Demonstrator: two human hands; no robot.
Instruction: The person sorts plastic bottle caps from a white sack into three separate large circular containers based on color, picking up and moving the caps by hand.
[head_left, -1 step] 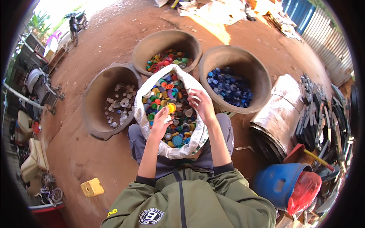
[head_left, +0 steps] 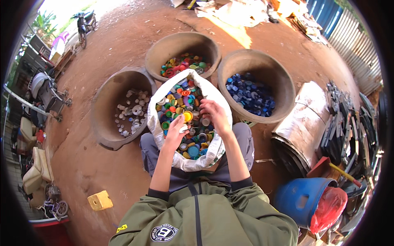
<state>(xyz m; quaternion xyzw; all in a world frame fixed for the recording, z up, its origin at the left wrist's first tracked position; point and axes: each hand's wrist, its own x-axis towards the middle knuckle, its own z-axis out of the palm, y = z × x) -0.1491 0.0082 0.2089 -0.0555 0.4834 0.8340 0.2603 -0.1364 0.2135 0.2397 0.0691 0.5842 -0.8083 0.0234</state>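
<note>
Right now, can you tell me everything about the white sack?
The white sack looks like crinkly plastic. Its mouth gapes upward, with a thick, rumpled rim. It holds many colourful caps and sits between grey-trousered legs. The left hand and right hand are over its opening; I can't tell whether they touch it.

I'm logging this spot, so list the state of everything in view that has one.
White sack: open, holding mixed caps
Left tub: open, whitish caps inside
Far tub: open, multicoloured caps inside
Right tub: open, blue caps inside
Left hand: closed on a white cap
Right hand: over the sack's mouth, grip unclear
Motorbike: upright, riderless
</note>
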